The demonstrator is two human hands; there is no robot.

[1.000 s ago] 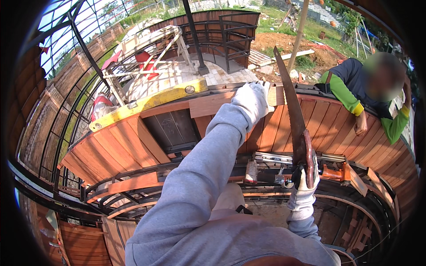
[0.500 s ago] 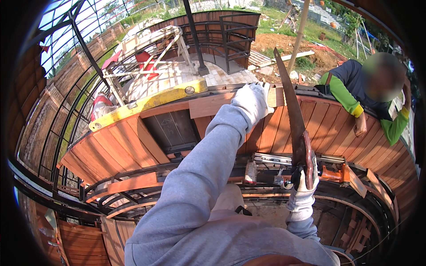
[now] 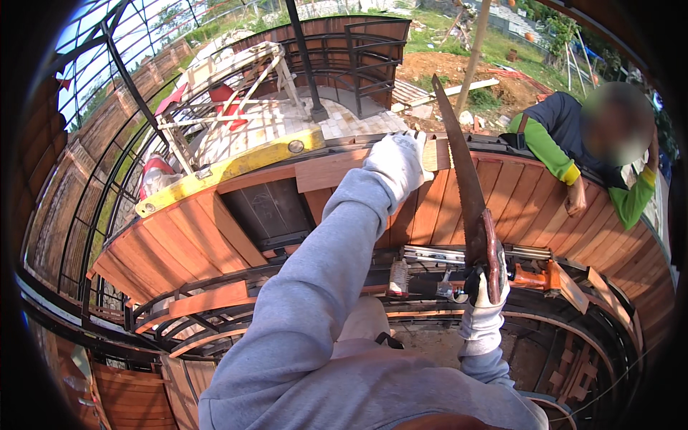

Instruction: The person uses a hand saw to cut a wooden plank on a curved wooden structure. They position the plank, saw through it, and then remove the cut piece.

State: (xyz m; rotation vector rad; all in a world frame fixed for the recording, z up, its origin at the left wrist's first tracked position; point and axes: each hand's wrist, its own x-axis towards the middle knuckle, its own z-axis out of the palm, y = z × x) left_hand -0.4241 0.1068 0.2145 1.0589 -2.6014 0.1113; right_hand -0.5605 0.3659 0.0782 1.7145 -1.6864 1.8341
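My left hand (image 3: pixel 403 159), in a white glove, is closed over a short reddish wooden board (image 3: pixel 326 174) and holds it against the top of the curved plank wall (image 3: pixel 491 190). The board's end pokes out just past my fingers. My right hand (image 3: pixel 489 288), also gloved, grips the brown handle of a handsaw. The saw blade (image 3: pixel 469 190) stands nearly upright, tip pointing away, its toothed edge turned left. That edge is beside the board's right end; whether it touches the wood I cannot tell.
A yellow spirit level (image 3: pixel 236 168) rests along the wall's top at left. Below my hands, a ledge carries a clear bottle (image 3: pixel 398 278) and an orange tool (image 3: pixel 537 276). At right a person in green sleeves (image 3: pixel 550 152) leans over the wall. Wooden trestles (image 3: pixel 272 75) stand beyond.
The whole view has shifted slightly, so things sit a little further left. My left hand keeps its hold on the board, and the saw stays beside the board's end.
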